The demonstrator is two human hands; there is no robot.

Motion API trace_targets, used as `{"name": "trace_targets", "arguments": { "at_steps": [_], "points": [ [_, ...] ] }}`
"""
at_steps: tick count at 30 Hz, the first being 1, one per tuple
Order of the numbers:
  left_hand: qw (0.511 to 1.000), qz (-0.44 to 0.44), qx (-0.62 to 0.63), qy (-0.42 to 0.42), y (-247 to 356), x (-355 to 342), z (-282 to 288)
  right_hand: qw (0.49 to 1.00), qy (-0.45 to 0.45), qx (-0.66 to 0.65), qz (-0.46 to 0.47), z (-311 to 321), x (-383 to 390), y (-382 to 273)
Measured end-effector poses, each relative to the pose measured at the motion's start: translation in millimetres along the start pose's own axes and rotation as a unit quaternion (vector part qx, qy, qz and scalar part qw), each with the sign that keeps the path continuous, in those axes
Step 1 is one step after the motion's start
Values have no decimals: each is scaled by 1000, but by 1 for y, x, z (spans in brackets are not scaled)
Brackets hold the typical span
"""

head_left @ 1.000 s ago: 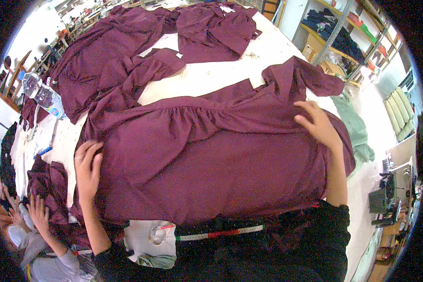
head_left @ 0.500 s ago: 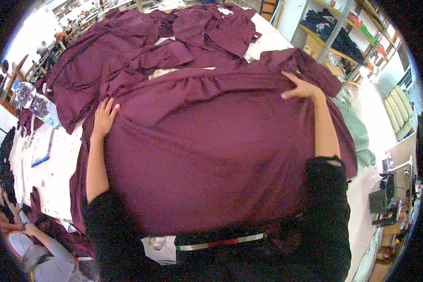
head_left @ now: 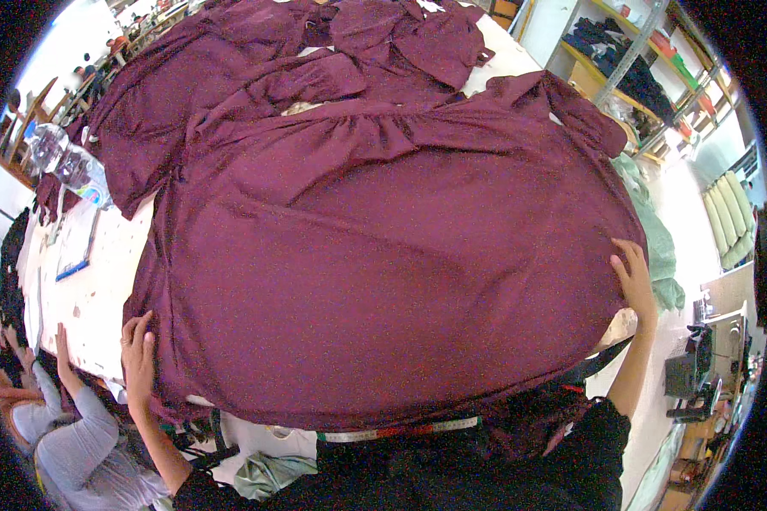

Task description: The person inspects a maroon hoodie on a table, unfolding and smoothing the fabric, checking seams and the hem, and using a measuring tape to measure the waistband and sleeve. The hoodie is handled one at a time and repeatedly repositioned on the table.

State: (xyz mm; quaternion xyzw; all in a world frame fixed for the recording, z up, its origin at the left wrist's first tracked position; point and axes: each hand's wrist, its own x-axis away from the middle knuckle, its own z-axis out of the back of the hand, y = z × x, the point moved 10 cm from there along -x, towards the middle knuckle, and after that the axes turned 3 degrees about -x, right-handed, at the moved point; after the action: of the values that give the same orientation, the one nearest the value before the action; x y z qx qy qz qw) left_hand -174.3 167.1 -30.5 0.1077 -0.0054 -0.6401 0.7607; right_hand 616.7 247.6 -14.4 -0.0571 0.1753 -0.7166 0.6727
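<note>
A maroon garment (head_left: 383, 272) with a gathered seam lies spread over the table in front of me, its near hem curving toward my body. At its left edge is my left hand (head_left: 138, 362), fingers stretched out beside the cloth. My right hand (head_left: 637, 285) rests on the right edge, index finger and thumb apart. Neither hand visibly pinches fabric. A tape measure (head_left: 400, 430) runs across just below the near hem, against my dark clothes.
More crumpled maroon garments (head_left: 230, 64) cover the far side of the white table (head_left: 85, 315). A plastic bottle (head_left: 72, 170) lies at the left, near a blue-edged flat item (head_left: 77, 247). Someone in grey (head_left: 85, 443) works at the lower left. Shelves (head_left: 622, 68) stand far right.
Both my hands have come from the gathered seam down toward me, out to the garment's left and right edges. The cloth lies flatter, and its near hem shows.
</note>
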Motion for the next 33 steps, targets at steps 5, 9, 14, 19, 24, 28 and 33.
{"name": "trace_targets", "arguments": {
  "at_steps": [5, 9, 14, 19, 24, 28, 33],
  "points": [
    [980, 125, -135, 72, -100, 9, 16, 998, 65, -23, 3, 9, 10, 15],
    [987, 33, 10, 160, 17, -1, 37, 995, 82, -58, -4, 17, 12, 13],
    [992, -23, -58, 109, 5, 12, -2, 991, 63, 4, -114, 26, 31, 52],
    [995, -22, 29, 95, 55, -25, 14, 988, 141, -31, -48, 47, 8, -3],
    [993, 59, -96, -14, 20, -77, -47, 999, -25, 18, -30, -24, -32, -10],
    [996, 34, -85, -2, 25, -126, -54, 992, -70, 15, -104, -49, -66, 28],
    [997, -1, -81, 6, 18, -192, -66, 993, -42, 18, -113, -62, -113, 37]
  ]
}}
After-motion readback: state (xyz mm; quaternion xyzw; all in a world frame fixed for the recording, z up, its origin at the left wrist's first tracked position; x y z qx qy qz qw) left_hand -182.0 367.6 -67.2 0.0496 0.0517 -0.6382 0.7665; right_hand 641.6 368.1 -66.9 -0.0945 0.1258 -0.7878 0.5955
